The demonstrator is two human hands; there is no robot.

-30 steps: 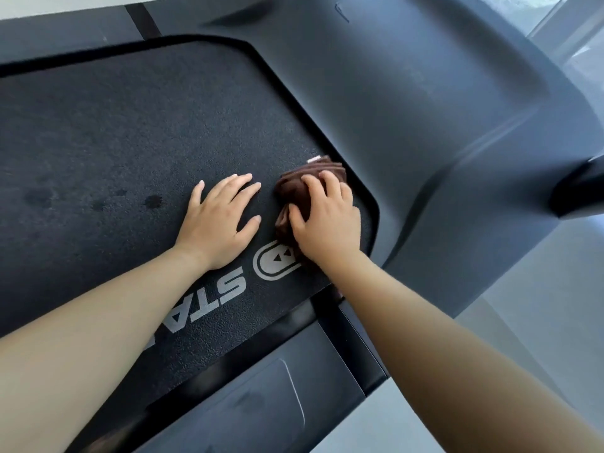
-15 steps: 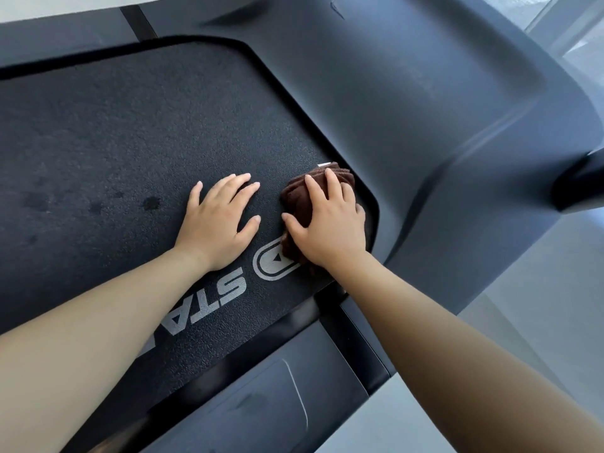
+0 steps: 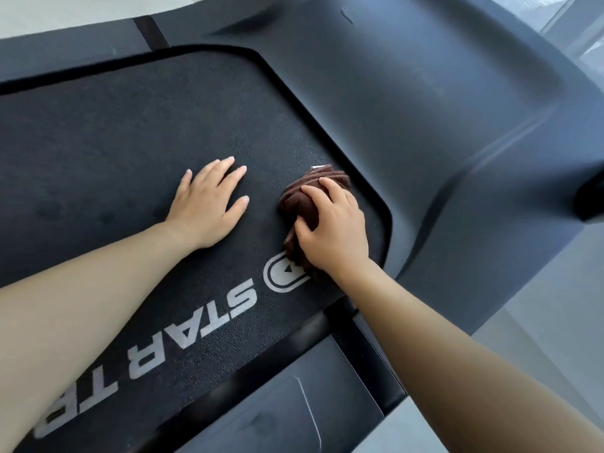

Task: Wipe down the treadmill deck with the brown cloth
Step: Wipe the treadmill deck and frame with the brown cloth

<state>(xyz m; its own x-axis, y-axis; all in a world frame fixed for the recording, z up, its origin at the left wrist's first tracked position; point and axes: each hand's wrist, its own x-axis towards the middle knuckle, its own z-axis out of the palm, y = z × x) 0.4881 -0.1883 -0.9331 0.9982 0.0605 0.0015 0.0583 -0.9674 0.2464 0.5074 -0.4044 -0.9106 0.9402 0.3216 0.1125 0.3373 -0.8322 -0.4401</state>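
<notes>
The black textured treadmill deck [image 3: 114, 132] fills the left and middle of the head view, with white lettering near its front edge. A bunched brown cloth [image 3: 305, 194] lies on the deck near its right rounded corner. My right hand [image 3: 333, 230] lies on top of the cloth, fingers curled over it and thumb against its left side. My left hand [image 3: 209, 204] rests flat on the deck to the left of the cloth, fingers spread and straight, holding nothing.
The dark grey motor cover [image 3: 425, 109] rises beyond and to the right of the deck. A grey side rail [image 3: 277, 413] runs along the near edge. Pale floor [image 3: 539, 305] shows at the right. Faint dark spots [image 3: 104, 217] mark the deck at the left.
My right hand has curled more over the cloth and bunched it, staying by the deck's right corner. The view has shifted slightly. My left hand stays flat in place.
</notes>
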